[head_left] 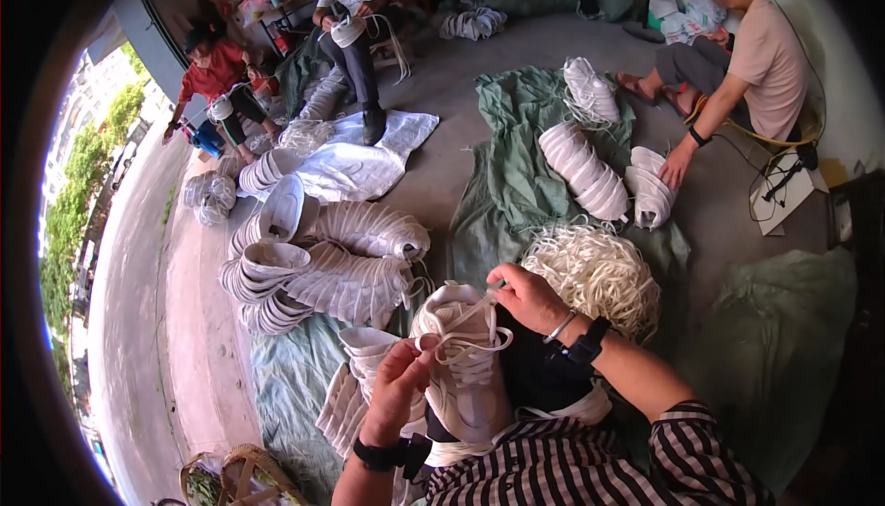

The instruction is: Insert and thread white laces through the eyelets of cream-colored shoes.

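A white shoe upper [470,405] rests upright on my lap, its tongue and collar towards the far side. White shoelace [475,365] is threaded across its front, with loose loops near the top. My left hand [403,377], left of the upper, pinches a loop of the lace between thumb and finger. On the other side my right hand [530,299] is closed in a pinch on the lace above the collar. Between the two hands the lace crosses over the upper's opening. Just left of my left hand stand more nested white uppers [346,405].
A heap of white laces [595,280] lies beyond my right forearm. Rows of stacked uppers [350,276] sit on green sheeting [295,395] at left. At far right a co-worker's hand [678,165] touches another stack [650,188]. Two more seated people hold uppers farther back. A woven basket [244,478] stands lower left.
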Demonstrator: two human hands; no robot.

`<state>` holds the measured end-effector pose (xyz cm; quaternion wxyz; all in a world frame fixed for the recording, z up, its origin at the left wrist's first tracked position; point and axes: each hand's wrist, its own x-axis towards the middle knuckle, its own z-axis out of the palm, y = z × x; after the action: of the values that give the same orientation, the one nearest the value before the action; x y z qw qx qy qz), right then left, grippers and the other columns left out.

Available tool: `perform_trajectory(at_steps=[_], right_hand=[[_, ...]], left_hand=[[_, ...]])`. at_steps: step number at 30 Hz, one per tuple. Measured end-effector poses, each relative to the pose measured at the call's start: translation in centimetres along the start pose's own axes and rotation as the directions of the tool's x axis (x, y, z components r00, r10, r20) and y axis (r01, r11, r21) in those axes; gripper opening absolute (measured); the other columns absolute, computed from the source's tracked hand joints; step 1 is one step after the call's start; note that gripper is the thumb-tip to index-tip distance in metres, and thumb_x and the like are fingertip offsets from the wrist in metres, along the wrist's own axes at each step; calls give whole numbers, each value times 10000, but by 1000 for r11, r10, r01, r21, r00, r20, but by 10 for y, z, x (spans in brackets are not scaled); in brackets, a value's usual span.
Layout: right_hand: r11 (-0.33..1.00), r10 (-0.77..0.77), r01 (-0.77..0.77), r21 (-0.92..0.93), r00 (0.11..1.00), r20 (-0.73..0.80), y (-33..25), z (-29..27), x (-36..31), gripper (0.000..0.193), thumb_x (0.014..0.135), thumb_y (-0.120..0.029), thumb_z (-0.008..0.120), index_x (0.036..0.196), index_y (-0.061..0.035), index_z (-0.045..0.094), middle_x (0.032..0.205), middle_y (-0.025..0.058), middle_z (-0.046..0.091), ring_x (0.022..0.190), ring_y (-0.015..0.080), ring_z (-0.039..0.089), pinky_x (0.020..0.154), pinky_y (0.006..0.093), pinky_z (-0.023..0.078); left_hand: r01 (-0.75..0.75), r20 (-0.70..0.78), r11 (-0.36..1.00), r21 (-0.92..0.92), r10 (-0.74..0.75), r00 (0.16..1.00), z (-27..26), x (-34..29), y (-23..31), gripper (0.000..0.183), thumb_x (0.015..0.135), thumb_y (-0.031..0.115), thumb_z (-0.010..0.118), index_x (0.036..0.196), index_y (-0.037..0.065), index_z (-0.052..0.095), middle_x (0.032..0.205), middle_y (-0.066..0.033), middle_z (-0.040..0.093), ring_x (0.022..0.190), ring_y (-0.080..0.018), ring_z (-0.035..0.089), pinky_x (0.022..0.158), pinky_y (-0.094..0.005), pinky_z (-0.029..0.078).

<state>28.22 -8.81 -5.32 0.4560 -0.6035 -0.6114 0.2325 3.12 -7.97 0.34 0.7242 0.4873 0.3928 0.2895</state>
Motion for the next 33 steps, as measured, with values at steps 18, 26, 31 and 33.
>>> perform_trajectory(at_steps=[18, 26, 31, 33], right_hand=[[982, -143, 162, -99, 974, 175, -15, -25, -45, 83, 751, -107, 676, 792, -43, 642, 1138, 103, 583, 1079, 277, 524, 926, 355, 404], [970, -55, 78, -232, 993, 104, -13, 6, -46, 168, 729, -255, 674, 748, -89, 671, 1101, 56, 597, 1132, 288, 473, 920, 431, 343], [983, -81, 103, -150, 986, 147, -18, 6, -44, 101, 693, -144, 688, 716, -58, 641, 1110, 110, 605, 1096, 321, 503, 929, 412, 373], [977, -137, 159, -140, 979, 154, -16, 5, -47, 115, 714, -193, 678, 682, -103, 616, 1137, 59, 583, 1149, 298, 475, 915, 458, 345]], left_hand=[[-17, -36, 984, -180, 11, 999, -7, 1, -28, 98, 838, 29, 525, 907, 77, 575, 902, -39, 626, 800, -137, 591, 758, -255, 449], [-38, -85, 992, -118, 28, 996, 10, -3, -8, 77, 886, 96, 556, 954, 71, 582, 820, 5, 594, 702, -67, 512, 651, -199, 390], [-70, -102, 988, -139, 56, 993, -6, -2, -25, 108, 893, 97, 563, 993, 77, 598, 809, 46, 574, 682, -40, 475, 631, -182, 367], [-54, -87, 981, -185, 38, 995, -6, -6, -23, 106, 891, 87, 560, 988, 75, 601, 816, 46, 575, 687, -42, 475, 641, -184, 372]])
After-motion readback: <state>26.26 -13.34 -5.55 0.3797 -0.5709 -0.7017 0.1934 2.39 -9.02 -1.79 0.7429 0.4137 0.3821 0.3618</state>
